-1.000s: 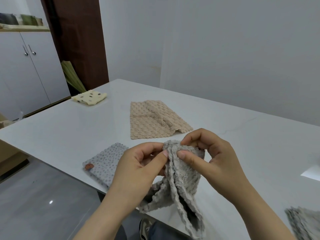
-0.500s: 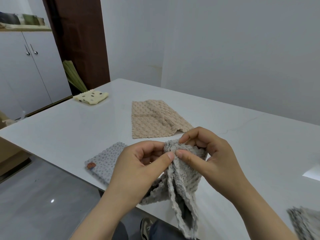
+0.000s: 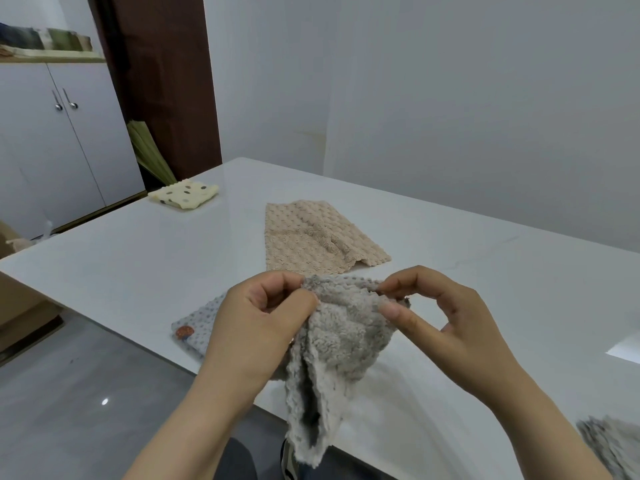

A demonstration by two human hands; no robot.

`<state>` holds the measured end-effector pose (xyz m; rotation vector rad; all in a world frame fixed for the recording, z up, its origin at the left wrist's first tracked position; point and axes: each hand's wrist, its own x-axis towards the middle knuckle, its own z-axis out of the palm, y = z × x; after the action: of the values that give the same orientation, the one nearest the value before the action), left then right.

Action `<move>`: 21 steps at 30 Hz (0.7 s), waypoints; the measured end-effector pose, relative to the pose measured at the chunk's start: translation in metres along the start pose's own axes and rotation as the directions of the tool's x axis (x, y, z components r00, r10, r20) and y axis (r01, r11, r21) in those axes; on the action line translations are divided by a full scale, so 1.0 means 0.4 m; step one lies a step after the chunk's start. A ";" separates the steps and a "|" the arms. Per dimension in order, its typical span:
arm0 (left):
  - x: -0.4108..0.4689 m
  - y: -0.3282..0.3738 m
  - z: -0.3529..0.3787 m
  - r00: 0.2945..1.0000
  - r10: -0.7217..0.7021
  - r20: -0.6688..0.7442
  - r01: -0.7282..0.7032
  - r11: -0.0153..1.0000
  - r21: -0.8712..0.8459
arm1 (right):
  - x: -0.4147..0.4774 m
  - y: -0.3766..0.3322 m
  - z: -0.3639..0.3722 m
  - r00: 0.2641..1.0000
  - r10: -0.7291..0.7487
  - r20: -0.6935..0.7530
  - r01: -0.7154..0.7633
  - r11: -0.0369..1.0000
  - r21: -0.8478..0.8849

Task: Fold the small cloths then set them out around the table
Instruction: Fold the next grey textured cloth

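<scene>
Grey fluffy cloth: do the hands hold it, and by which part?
Left hand and right hand both pinch the grey fluffy cloth by its top edge.

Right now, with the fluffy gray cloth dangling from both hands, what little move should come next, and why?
Probably pull the hands apart. The left hand and right hand each pinch the top edge of the gray cloth close together, so it hangs bunched over the table edge; spreading it should flatten it for folding.
</scene>
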<state>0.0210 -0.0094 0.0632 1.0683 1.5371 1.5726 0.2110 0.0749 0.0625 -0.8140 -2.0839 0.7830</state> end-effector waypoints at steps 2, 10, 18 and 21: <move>0.001 0.001 -0.004 1.000 0.005 0.001 -0.005 1.000 0.006 | -0.003 0.004 -0.004 1.000 -0.026 0.003 0.026 0.998 -0.050; 0.007 0.005 -0.012 1.000 0.019 0.012 -0.019 1.000 -0.007 | 0.004 0.028 -0.008 0.996 -0.079 0.032 0.084 0.983 -0.163; 0.008 0.005 -0.010 0.979 0.185 -0.081 -0.168 0.968 0.185 | 0.005 0.011 -0.004 0.998 0.027 0.059 -0.028 0.999 0.017; 0.006 -0.003 -0.003 0.967 0.228 -0.110 -0.203 0.958 0.202 | 0.007 0.002 0.005 0.999 0.048 0.024 -0.050 0.996 0.073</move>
<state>0.0186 -0.0075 0.0622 1.2969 1.7362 1.6982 0.2082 0.0770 0.0619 -0.8220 -2.0487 0.8936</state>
